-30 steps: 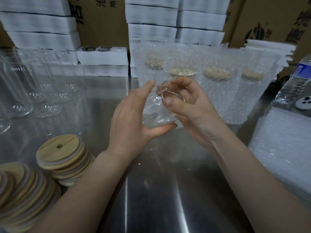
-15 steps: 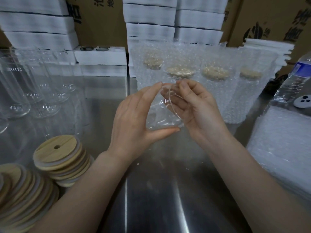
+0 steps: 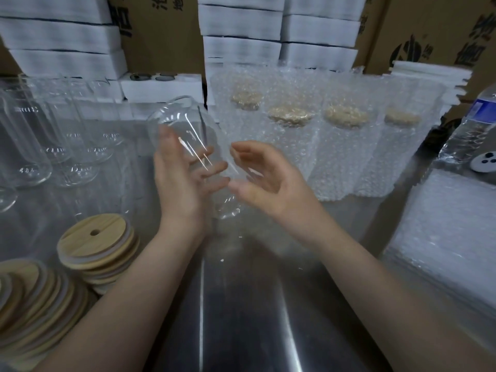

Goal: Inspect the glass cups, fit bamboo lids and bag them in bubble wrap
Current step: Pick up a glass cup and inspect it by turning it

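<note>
Steel table (image 3: 241,304) — four bagged cups (image 3: 291,149), one glass cup (image 3: 182,119) held.

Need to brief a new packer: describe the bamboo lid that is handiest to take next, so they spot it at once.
On the steel table, look to the near left corner. Of the two heaps there, take the upright stack nearer the left hand; the lid is its topmost one. Unlike the fanned-out lids beside it, its whole round face shows, with a small hole.
</note>
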Tool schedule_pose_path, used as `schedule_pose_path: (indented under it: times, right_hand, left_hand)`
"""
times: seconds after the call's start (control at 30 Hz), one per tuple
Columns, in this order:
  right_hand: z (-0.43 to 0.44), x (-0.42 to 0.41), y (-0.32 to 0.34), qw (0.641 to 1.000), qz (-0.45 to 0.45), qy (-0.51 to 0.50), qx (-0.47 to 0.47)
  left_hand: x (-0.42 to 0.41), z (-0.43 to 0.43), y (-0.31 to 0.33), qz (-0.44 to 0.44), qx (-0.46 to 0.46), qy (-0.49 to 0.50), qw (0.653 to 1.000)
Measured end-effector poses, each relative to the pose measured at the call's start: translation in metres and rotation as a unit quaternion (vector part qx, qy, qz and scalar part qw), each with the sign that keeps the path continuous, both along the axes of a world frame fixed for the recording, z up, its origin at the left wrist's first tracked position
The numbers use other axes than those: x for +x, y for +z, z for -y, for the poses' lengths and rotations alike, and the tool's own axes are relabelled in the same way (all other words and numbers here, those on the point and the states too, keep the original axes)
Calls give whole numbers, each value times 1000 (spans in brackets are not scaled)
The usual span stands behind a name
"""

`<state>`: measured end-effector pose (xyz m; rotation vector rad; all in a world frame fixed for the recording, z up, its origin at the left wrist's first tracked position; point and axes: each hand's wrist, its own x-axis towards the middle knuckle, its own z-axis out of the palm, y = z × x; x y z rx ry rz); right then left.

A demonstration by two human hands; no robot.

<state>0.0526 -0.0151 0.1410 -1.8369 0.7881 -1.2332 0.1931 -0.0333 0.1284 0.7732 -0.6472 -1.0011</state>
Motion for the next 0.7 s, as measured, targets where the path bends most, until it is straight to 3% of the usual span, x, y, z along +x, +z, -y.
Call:
schedule_pose_path:
  times: [0.1, 0.3, 0.5, 0.7]
  right_hand:
    - [0, 2, -11, 988, -135, -30, -72]
    - [0, 7, -15, 960, -201, -109, -164]
    - [0, 12, -17, 979, -88, -115, -142]
    - [-2, 13, -11, 994, 87, -51, -28]
  left_hand:
    - [6, 0, 2, -94, 37, -51, 994]
    - [-2, -8, 5, -146, 48, -117, 981]
    - [-12, -14, 9, -41, 30, -144, 988]
    - [-15, -20, 10, -33, -20, -191, 981]
